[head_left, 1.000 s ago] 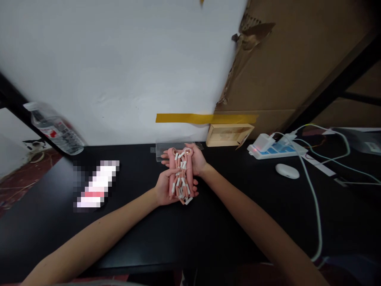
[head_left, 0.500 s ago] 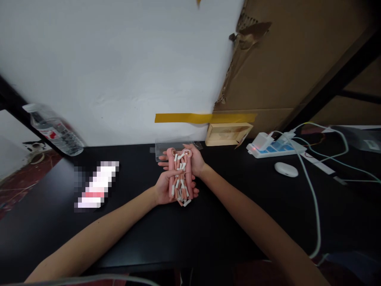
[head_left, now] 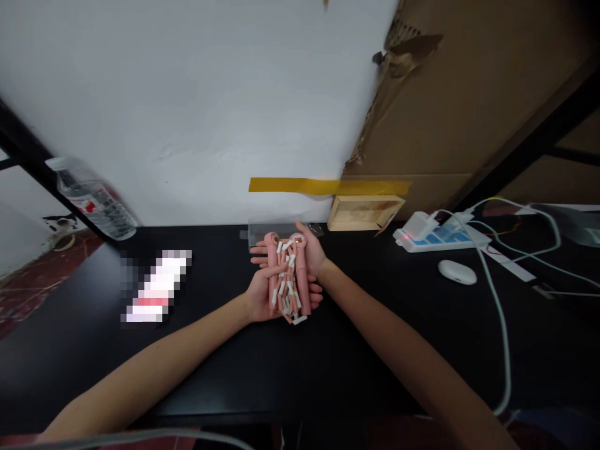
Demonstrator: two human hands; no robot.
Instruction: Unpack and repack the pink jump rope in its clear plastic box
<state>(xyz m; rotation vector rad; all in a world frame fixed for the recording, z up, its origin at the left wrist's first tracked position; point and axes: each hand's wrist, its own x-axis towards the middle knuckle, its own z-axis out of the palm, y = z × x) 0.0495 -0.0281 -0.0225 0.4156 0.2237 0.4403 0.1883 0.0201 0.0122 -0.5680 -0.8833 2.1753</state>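
- Pink strands with white tips – a bundle [head_left: 287, 277] of them – lie at the centre of the frame, held between both hands just above the black table [head_left: 328, 362].
- The left hand [head_left: 264, 294] cups the bundle's lower half from below, palm up, fingers curled loosely round its left edge and a fingertip laid across the strands.
- The right hand [head_left: 307, 251] holds the upper half from the right side, fingers stretched leftward behind the strands and the thumb near the two round pink ends at the top; it is a light clasp, not a fist.
- Hard to make out: what the strands are, and whether they are joined or loose. The palms are mostly hidden behind the bundle.
- A clear box [head_left: 272, 234] sits just behind the hands, its outline faint against the table. A blurred-out patch [head_left: 154, 286] at centre left hides whatever lies there.
- A bottle [head_left: 94, 199] stands at the left by the wall; a wooden box [head_left: 364, 212] under a strip of yellow tape [head_left: 328, 185] is right of centre; a power strip [head_left: 434, 236], a white mouse [head_left: 457, 271] and cables [head_left: 497, 312] fill the right side, the cables cut off by the frame edge.
- Against the earlier frames: both hands keep the same clasp on the bundle, which has barely shifted – slightly right in the frame, as has the whole scene, so the view itself has moved a little.
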